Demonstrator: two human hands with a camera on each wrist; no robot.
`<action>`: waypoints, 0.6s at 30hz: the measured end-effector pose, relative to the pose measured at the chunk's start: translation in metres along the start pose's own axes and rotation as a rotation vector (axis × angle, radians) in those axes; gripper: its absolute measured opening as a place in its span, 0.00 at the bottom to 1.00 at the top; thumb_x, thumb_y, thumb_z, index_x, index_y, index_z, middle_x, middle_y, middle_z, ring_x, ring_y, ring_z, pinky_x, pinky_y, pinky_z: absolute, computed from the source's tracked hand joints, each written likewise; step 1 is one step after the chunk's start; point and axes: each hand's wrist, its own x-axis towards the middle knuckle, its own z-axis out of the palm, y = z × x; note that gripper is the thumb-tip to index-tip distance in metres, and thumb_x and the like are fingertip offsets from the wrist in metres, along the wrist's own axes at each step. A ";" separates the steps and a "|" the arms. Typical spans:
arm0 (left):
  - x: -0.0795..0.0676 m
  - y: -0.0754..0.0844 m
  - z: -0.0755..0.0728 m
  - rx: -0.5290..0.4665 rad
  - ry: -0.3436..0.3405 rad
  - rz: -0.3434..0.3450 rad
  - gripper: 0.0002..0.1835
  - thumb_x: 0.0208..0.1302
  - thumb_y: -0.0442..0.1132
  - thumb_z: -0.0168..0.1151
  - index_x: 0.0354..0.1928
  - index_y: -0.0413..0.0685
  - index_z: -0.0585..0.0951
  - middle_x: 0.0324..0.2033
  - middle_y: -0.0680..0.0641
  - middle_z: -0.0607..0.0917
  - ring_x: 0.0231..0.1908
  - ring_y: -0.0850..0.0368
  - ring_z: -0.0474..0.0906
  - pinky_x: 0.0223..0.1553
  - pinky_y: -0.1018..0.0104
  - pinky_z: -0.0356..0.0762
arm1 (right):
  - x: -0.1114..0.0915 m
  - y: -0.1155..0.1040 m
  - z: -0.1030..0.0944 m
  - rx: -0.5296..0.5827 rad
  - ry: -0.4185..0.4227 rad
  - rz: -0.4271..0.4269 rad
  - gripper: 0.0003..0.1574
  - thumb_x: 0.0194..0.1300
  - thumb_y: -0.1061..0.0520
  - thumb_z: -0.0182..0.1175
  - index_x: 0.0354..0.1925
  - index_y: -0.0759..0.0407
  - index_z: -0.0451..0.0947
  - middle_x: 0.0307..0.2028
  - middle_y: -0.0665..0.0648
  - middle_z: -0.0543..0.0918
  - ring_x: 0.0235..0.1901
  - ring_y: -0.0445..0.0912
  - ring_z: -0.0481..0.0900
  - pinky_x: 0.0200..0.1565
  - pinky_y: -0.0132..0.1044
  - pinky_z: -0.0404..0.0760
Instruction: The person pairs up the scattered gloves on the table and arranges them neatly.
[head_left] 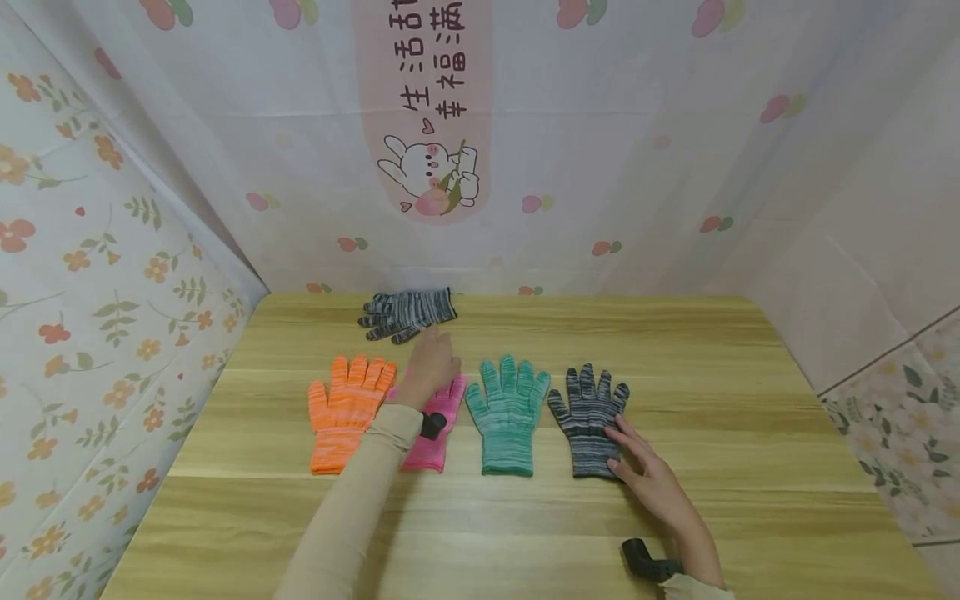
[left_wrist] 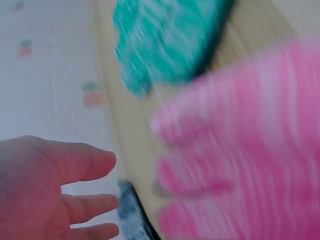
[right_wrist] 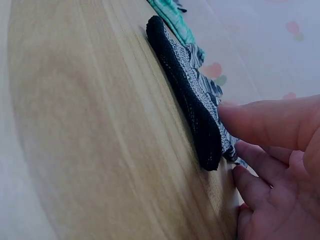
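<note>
My left hand (head_left: 429, 367) reaches over the pink glove (head_left: 426, 457), its fingers close to the cuff side of a grey-and-black striped glove (head_left: 412, 310) lying sideways at the table's back edge. In the left wrist view the thumb and fingers of that hand (left_wrist: 55, 187) are spread apart with nothing between them. My right hand (head_left: 652, 483) touches the right edge of a second grey-and-black glove (head_left: 588, 425), fingers loosely extended. Seen from the right wrist, the thumb (right_wrist: 270, 120) lies against this glove near its black cuff (right_wrist: 187, 105).
An orange glove (head_left: 348, 417) lies left of the pink one, and a green glove (head_left: 510, 417) lies between pink and grey. These four form a row, fingers away from me, on the wooden table (head_left: 750, 417). Patterned cloth (head_left: 600, 150) hangs behind the table.
</note>
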 end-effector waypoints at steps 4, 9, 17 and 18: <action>0.004 -0.020 -0.004 -0.011 -0.035 -0.034 0.23 0.65 0.38 0.48 0.56 0.26 0.71 0.66 0.26 0.56 0.68 0.31 0.49 0.69 0.48 0.51 | 0.000 0.004 0.000 -0.001 -0.004 0.000 0.31 0.64 0.58 0.57 0.63 0.65 0.64 0.71 0.66 0.49 0.69 0.67 0.41 0.62 0.69 0.45; 0.006 -0.031 -0.006 -0.024 -0.088 -0.060 0.23 0.67 0.38 0.44 0.52 0.23 0.73 0.66 0.25 0.53 0.67 0.29 0.49 0.68 0.47 0.52 | 0.000 0.005 0.000 0.005 -0.007 0.010 0.31 0.64 0.58 0.57 0.63 0.65 0.64 0.71 0.65 0.49 0.69 0.66 0.41 0.62 0.69 0.45; 0.011 -0.044 0.002 -0.059 -0.169 -0.081 0.19 0.67 0.35 0.38 0.36 0.31 0.80 0.69 0.33 0.55 0.69 0.36 0.50 0.69 0.50 0.52 | 0.000 0.005 0.000 0.016 -0.006 0.013 0.31 0.64 0.58 0.57 0.63 0.65 0.64 0.72 0.65 0.49 0.70 0.67 0.41 0.62 0.69 0.44; 0.013 -0.048 0.005 -0.048 -0.160 -0.060 0.19 0.67 0.35 0.38 0.36 0.31 0.80 0.69 0.35 0.56 0.69 0.39 0.50 0.69 0.52 0.51 | 0.000 0.005 0.000 0.018 -0.006 0.015 0.31 0.64 0.58 0.57 0.63 0.65 0.64 0.72 0.65 0.49 0.70 0.66 0.41 0.62 0.69 0.44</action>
